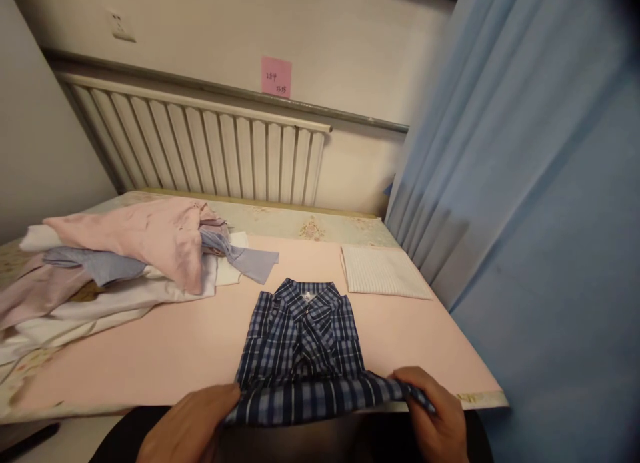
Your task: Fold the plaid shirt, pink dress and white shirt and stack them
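A dark blue plaid shirt (pixel 310 343) lies on the pink table cover with its collar towards the wall and its sleeves tucked in along the sides. The lower part of the shirt is lifted and folded up in a band at the table's front edge. My left hand (pixel 193 419) grips the left end of that band. At the right end, my right hand (pixel 433 413) pinches the cloth between thumb and fingers, and a small corner sticks out past them. Some of my left fingers are hidden under the cloth.
A loose heap of clothes (pixel 135 249), pink, white and grey-blue, lies on the left of the table. A folded striped cloth (pixel 385 271) rests at the back right. Along the right side hangs a blue curtain (pixel 540 183). Behind stands a radiator (pixel 215 143).
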The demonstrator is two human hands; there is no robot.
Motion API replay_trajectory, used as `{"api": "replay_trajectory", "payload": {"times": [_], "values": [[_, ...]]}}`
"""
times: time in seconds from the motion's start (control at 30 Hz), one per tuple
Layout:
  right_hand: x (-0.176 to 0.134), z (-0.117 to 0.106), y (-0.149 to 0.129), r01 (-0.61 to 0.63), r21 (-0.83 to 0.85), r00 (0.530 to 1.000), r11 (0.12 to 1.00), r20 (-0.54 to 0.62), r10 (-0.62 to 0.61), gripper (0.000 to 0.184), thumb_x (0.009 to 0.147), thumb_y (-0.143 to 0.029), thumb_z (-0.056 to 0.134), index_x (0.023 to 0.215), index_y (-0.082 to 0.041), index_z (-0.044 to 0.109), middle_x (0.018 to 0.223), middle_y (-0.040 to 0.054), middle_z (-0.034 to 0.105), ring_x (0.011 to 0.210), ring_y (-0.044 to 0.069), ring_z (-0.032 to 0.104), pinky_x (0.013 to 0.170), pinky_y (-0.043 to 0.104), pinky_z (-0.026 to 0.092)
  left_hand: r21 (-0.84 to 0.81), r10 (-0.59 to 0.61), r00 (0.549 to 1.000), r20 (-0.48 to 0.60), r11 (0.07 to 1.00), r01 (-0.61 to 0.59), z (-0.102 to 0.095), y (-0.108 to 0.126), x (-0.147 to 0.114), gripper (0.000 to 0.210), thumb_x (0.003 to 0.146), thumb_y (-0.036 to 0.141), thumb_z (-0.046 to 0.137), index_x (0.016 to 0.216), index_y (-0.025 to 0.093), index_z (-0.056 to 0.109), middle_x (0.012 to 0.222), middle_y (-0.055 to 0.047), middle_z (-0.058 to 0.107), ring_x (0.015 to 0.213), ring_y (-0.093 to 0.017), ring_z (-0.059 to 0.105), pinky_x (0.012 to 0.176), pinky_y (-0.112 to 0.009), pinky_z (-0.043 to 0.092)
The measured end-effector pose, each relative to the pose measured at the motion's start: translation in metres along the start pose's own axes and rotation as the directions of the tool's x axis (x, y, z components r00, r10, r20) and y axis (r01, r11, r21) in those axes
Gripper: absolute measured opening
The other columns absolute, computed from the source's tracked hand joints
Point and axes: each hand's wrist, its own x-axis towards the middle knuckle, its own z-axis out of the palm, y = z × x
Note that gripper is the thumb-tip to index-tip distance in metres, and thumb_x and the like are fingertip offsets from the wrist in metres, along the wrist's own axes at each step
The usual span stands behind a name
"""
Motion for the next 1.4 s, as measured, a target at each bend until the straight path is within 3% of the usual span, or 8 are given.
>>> {"api": "replay_trajectory", "payload": {"times": [0.17, 0.33, 0.4, 0.57, 0.7, 0.97, 1.17, 1.4], "values": [[0.061, 0.036, 0.021, -0.14, 0.041, 0.99, 0.989, -0.031, 0.141, 0.016, 0.086, -0.028, 0.054, 0.087, -0.021, 0.068, 0.079, 0.0035, 0.07, 0.073, 0.018, 0.067, 0.065, 0.025, 0.052, -0.079, -0.146, 0.988, 0.058, 0.986, 0.15, 0.026, -0.03, 0.071, 0.021, 0.091, 0.031, 0.047, 0.105, 0.026, 0.061, 0.096, 0.0, 0.072, 0.088, -0.016, 0.068, 0.081, -0.027, 0.053], [0.13, 0.103, 0.075, -0.339, 0.029, 0.941, 0.94, 0.008, 0.339, 0.025, 0.086, -0.038, 0.05, 0.082, -0.018, 0.065, 0.075, 0.0025, 0.067, 0.071, 0.018, 0.061, 0.067, 0.026, 0.047, -0.061, -0.424, 0.849, 0.315, 0.884, 0.464, 0.096, -0.087, 0.143, 0.021, 0.091, 0.036, 0.043, 0.089, 0.023, 0.06, 0.084, 0.002, 0.069, 0.08, -0.017, 0.065, 0.075, -0.027, 0.048], [0.148, 0.132, 0.101, -0.393, -0.052, 0.916, 0.918, 0.058, 0.396, 0.026, 0.086, -0.037, 0.047, 0.08, -0.018, 0.064, 0.073, 0.0022, 0.066, 0.071, 0.018, 0.06, 0.067, 0.027, 0.046, 0.039, -0.52, 0.77, 0.37, 0.837, 0.546, 0.129, -0.111, 0.159, 0.019, 0.09, 0.034, 0.043, 0.089, 0.023, 0.059, 0.085, 0.0, 0.069, 0.084, -0.018, 0.064, 0.077, -0.027, 0.047], [0.15, 0.18, 0.156, -0.455, -0.128, 0.862, 0.881, 0.183, 0.472, 0.013, 0.074, -0.019, 0.055, 0.077, -0.018, 0.068, 0.075, 0.0026, 0.07, 0.071, 0.018, 0.064, 0.069, 0.027, 0.048, 0.131, -0.604, 0.709, 0.363, 0.787, 0.603, 0.181, -0.139, 0.158, 0.026, 0.087, 0.03, 0.048, 0.108, 0.016, 0.057, 0.105, -0.01, 0.068, 0.099, -0.023, 0.062, 0.084, -0.032, 0.046], [0.133, 0.187, 0.172, -0.478, -0.173, 0.844, 0.861, 0.183, 0.505, 0.025, 0.075, -0.015, 0.054, 0.095, -0.016, 0.069, 0.091, 0.0048, 0.073, 0.085, 0.018, 0.067, 0.078, 0.027, 0.049, 0.184, -0.633, 0.717, 0.293, 0.773, 0.607, 0.184, -0.123, 0.14, 0.04, 0.09, 0.03, 0.043, 0.125, 0.012, 0.048, 0.124, -0.017, 0.059, 0.119, -0.029, 0.052, 0.096, -0.042, 0.041], [0.126, 0.177, 0.145, -0.396, -0.294, 0.893, 0.87, 0.095, 0.439, 0.04, 0.085, -0.014, 0.045, 0.123, -0.013, 0.057, 0.112, 0.013, 0.067, 0.108, 0.025, 0.06, 0.095, 0.038, 0.044, 0.236, -0.311, 0.902, 0.3, 0.94, 0.245, 0.199, -0.041, 0.105, 0.044, 0.091, 0.025, 0.04, 0.133, 0.016, 0.049, 0.148, -0.012, 0.042, 0.14, -0.029, 0.028, 0.111, -0.049, 0.029], [0.087, 0.206, 0.091, 0.12, -0.331, 0.969, 0.936, 0.246, -0.038, 0.044, 0.092, -0.014, 0.034, 0.132, -0.009, 0.05, 0.14, 0.0166, 0.049, 0.133, 0.025, 0.04, 0.111, 0.047, 0.032, 0.277, -0.308, 0.887, 0.344, 0.936, 0.217, 0.214, -0.015, 0.093, 0.045, 0.091, 0.021, 0.036, 0.133, 0.016, 0.052, 0.147, -0.013, 0.043, 0.139, -0.03, 0.031, 0.111, -0.052, 0.028], [0.028, 0.236, 0.064, 0.184, -0.308, 0.892, 0.933, 0.451, -0.027, 0.043, 0.093, -0.021, 0.043, 0.135, -0.018, 0.048, 0.144, 0.0084, 0.045, 0.138, 0.024, 0.033, 0.114, 0.048, 0.026, 0.31, -0.31, 0.857, 0.411, 0.932, 0.188, 0.218, -0.015, 0.077, 0.049, 0.09, 0.017, 0.034, 0.136, 0.017, 0.049, 0.147, -0.012, 0.044, 0.141, -0.027, 0.029, 0.112, -0.052, 0.025]]}}
